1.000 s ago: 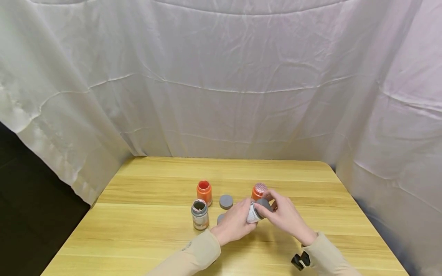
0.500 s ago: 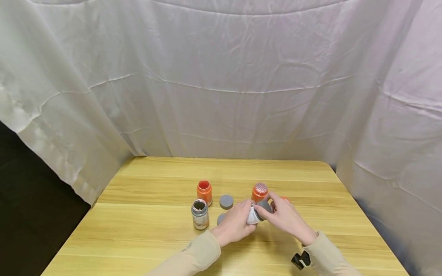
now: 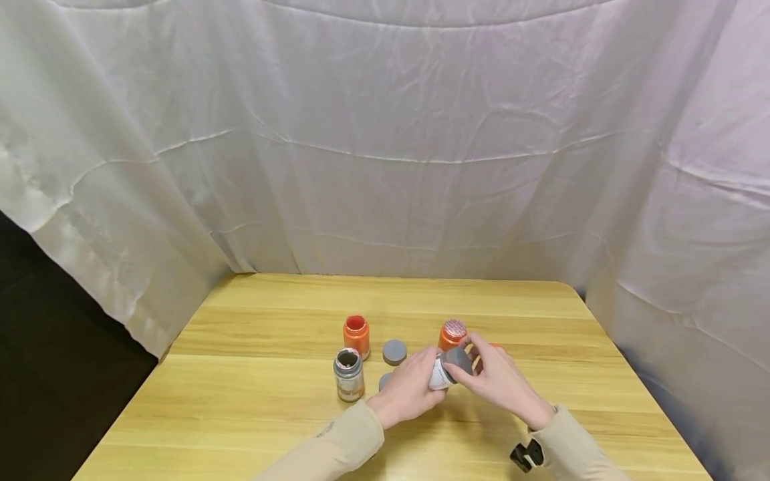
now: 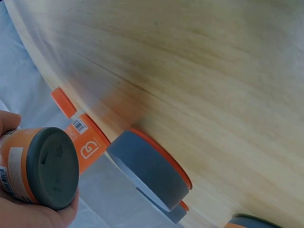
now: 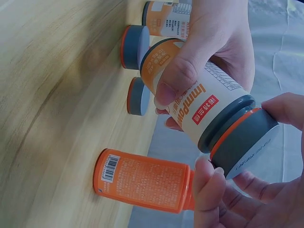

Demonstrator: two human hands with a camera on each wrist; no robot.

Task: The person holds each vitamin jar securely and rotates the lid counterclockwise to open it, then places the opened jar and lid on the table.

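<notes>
My left hand (image 3: 408,389) grips a white and orange supplement bottle (image 5: 199,97) with a grey base (image 4: 53,167), its cap end tilted towards the right. With thumb and fingers, my right hand (image 3: 504,382) holds the bottle's grey cap (image 5: 244,142), which sits at the neck with its orange lower edge showing. Just behind the hands stands an orange bottle (image 3: 451,336) without a cap, its mouth covered by a foil seal. Two loose grey caps, a farther one (image 3: 394,352) and a nearer one (image 3: 385,381) partly hidden by my left hand, lie on the table.
Left of the hands stand an uncapped orange bottle (image 3: 356,337) and, nearer, an uncapped grey-necked bottle (image 3: 349,377). A bit of something orange (image 3: 498,347) shows behind my right hand. A pale curtain (image 3: 385,200) hangs round the wooden table (image 3: 240,401).
My right fingers have shifted slightly around the cap, uncovering more of the orange bottle behind and the orange bit at the right. My left hand and the bottle stay nearly in place.
</notes>
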